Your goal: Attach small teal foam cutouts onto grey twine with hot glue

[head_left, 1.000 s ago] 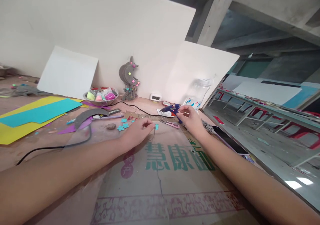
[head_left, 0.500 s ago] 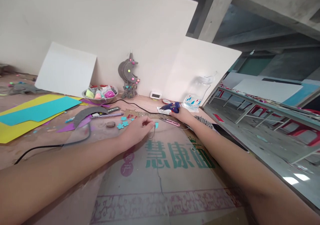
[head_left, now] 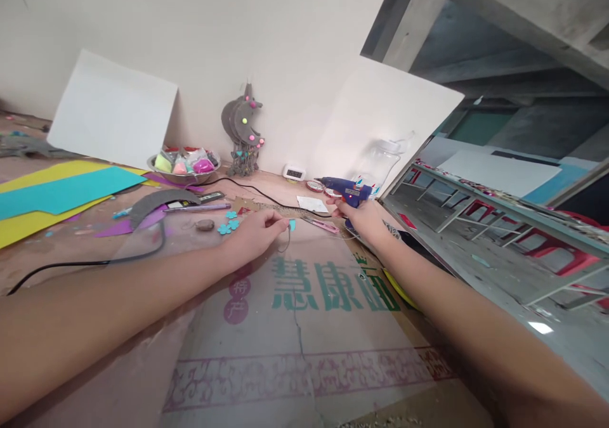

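Observation:
My right hand is closed round the handle of a blue glue gun, held just above the table with its nozzle pointing left. My left hand rests on a flattened cardboard sheet with green printed characters. Its fingers pinch something small and thin that I cannot make out, beside a small teal cut-out. A black cord runs across the table behind my left arm.
Teal paper flowers, a grey foam arc, a pen and a pink cutter lie near my hands. Yellow and teal sheets lie left. A bowl of coloured clay, a grey moon ornament and a plastic jar stand by the wall.
My right hand has gripped the blue glue gun and lifted it off the white paper, moving it right and up. My left hand has stayed in place.

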`<state>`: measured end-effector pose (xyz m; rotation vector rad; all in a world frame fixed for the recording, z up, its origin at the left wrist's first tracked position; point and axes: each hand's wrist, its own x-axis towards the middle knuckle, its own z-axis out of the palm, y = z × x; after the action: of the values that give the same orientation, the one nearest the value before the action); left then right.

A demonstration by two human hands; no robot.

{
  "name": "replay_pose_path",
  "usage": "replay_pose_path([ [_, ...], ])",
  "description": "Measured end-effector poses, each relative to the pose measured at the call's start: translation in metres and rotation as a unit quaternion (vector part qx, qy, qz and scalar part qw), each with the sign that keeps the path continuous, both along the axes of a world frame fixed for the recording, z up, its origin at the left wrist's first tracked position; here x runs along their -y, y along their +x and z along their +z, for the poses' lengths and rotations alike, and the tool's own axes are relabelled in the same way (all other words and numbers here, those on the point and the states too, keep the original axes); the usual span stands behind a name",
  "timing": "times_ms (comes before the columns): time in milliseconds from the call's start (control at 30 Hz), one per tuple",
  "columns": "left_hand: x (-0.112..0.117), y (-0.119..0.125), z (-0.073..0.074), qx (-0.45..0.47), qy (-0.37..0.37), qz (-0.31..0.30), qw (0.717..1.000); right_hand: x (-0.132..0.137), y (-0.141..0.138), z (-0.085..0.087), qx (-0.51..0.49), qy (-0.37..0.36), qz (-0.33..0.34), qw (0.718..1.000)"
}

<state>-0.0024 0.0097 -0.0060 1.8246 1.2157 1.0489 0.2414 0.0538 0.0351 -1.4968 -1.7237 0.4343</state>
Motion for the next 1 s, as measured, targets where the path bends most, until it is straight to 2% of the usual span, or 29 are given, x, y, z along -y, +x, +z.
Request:
replay_pose_path([
  [167, -0.001, 0.0, 0.0, 0.004, 0.001, 0.01, 1.0, 0.046, 0.0, -0.014, -0.092, 0.028, 0.067, 0.993],
  [333, -0.003, -0.001, -0.001, 0.019, 0.004, 0.002, 1.0, 0.075, -0.009, -0.024, -0.068, 0.0, 0.1, 0.993],
  [500, -0.003, -0.002, 0.0, 0.011, -0.006, 0.012, 1.0, 0.081, -0.013, -0.025, -0.043, 0.001, 0.137, 0.99],
  [1000, -0.002, -0.001, 0.001, -0.013, -0.014, 0.027, 0.999, 0.077, -0.016, -0.037, -0.041, -0.014, 0.105, 0.994],
])
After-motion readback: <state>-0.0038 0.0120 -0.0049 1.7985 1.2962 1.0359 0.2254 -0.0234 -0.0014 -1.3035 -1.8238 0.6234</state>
